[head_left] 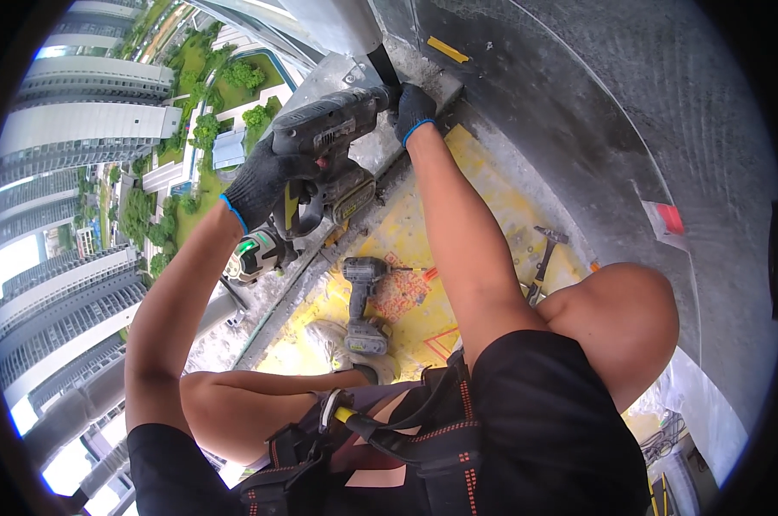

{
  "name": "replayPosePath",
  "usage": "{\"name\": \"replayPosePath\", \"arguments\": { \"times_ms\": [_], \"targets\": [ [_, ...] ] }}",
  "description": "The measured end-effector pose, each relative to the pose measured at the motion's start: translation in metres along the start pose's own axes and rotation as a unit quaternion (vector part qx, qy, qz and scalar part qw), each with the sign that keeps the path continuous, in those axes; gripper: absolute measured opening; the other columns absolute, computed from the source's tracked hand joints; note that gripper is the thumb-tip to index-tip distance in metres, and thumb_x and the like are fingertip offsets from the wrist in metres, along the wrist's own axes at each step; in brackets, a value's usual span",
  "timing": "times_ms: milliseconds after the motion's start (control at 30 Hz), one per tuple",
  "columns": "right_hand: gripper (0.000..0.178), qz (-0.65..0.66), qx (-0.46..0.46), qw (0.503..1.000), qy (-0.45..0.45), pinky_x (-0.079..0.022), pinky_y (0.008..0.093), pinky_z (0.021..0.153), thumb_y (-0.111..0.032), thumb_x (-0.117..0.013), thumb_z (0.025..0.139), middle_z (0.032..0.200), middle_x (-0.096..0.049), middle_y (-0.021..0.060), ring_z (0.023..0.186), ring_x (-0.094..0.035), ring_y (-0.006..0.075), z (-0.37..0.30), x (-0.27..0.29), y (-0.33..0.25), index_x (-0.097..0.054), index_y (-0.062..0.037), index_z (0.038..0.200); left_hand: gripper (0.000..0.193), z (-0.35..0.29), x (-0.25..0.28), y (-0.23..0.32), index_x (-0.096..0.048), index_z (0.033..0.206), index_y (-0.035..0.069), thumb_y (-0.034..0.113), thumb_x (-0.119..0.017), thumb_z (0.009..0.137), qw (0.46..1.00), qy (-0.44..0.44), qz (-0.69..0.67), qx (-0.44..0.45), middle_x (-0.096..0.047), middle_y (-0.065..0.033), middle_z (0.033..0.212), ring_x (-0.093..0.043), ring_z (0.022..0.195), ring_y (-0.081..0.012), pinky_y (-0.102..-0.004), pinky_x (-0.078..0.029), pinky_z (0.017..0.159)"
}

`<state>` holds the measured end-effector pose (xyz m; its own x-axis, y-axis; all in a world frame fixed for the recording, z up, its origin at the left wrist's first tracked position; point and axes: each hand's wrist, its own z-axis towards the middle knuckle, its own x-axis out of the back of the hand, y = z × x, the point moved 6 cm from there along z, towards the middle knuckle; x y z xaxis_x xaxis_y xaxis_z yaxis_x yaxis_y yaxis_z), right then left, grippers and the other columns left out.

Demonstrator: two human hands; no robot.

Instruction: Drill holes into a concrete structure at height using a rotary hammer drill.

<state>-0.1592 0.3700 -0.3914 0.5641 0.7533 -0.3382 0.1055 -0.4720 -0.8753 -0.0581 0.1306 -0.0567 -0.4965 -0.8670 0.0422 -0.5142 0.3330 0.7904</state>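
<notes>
My left hand (pixel 270 179), in a black knitted glove with a blue cuff, is closed around the rear handle of a dusty cordless hammer drill (pixel 333 125). Its battery hangs below, and the tool's front end points up and right. At that front end is my right hand (pixel 415 112), gloved the same way, with fingers curled; what they grip is hidden. Just above the tool's nose, a dark tapered piece (pixel 384 65) meets the lower end of a pale round column (pixel 333 24). Both arms reach forward, the right one straighter.
On the yellow floor (pixel 483 202) lie a smaller cordless driver (pixel 363 301) and a hammer (pixel 545 258). A laser level (pixel 258 256) with a green light stands by the ledge. A dark curved wall (pixel 561 112) rises right. Towers and greenery show far below left. My harness hook (pixel 334 411) hangs near.
</notes>
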Motion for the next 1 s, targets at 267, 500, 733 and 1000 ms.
{"name": "replayPosePath", "arguments": {
  "times_ms": [267, 500, 733, 1000],
  "targets": [
    [0.02, 0.162, -0.229, 0.96, 0.024, -0.045, 0.0292, 0.053, -0.028, -0.057, 0.096, 0.076, -0.061, 0.0004, 0.065, -0.057, 0.0115, -0.104, -0.099, -0.031, -0.067, -0.0164, 0.084, 0.031, -0.03, 0.051, -0.011, -0.064, 0.115, -0.001, 0.005, -0.07, 0.085, 0.997, 0.08, -0.015, 0.006, -0.07, -0.0105, 0.087, -0.068, 0.068, -0.0201, -0.0337, -0.056, 0.06],
    [0.019, 0.144, -0.187, 0.971, -0.034, -0.041, 0.0288, 0.05, -0.027, -0.056, 0.097, 0.076, -0.061, -0.0005, 0.062, -0.055, 0.0114, -0.105, -0.104, -0.038, -0.067, -0.0159, 0.087, 0.032, -0.032, 0.051, -0.019, -0.062, 0.115, -0.002, 0.004, -0.069, 0.085, 0.997, 0.07, -0.016, 0.033, -0.069, -0.011, 0.086, -0.068, 0.067, -0.0205, -0.0343, -0.056, 0.06],
    [0.018, 0.126, -0.177, 0.975, -0.032, -0.047, 0.026, 0.06, -0.025, -0.055, 0.098, 0.079, -0.064, -0.0012, 0.069, -0.061, 0.0114, -0.109, -0.108, -0.044, -0.067, -0.0173, 0.088, 0.031, -0.035, 0.055, -0.026, -0.062, 0.113, 0.0, 0.005, -0.07, 0.084, 0.996, 0.078, -0.001, 0.047, -0.068, -0.0107, 0.085, -0.068, 0.065, -0.0205, -0.0346, -0.056, 0.059],
    [0.021, 0.19, -0.228, 0.953, -0.055, -0.051, 0.0269, 0.063, -0.026, -0.051, 0.1, 0.087, -0.069, 0.0006, 0.077, -0.065, 0.0136, -0.106, -0.099, -0.033, -0.07, -0.0174, 0.095, 0.034, -0.03, 0.045, -0.02, -0.063, 0.116, -0.001, 0.005, -0.071, 0.083, 0.998, 0.066, -0.011, 0.013, -0.069, -0.0111, 0.091, -0.069, 0.07, -0.0206, -0.033, -0.057, 0.062]
  ]
}}
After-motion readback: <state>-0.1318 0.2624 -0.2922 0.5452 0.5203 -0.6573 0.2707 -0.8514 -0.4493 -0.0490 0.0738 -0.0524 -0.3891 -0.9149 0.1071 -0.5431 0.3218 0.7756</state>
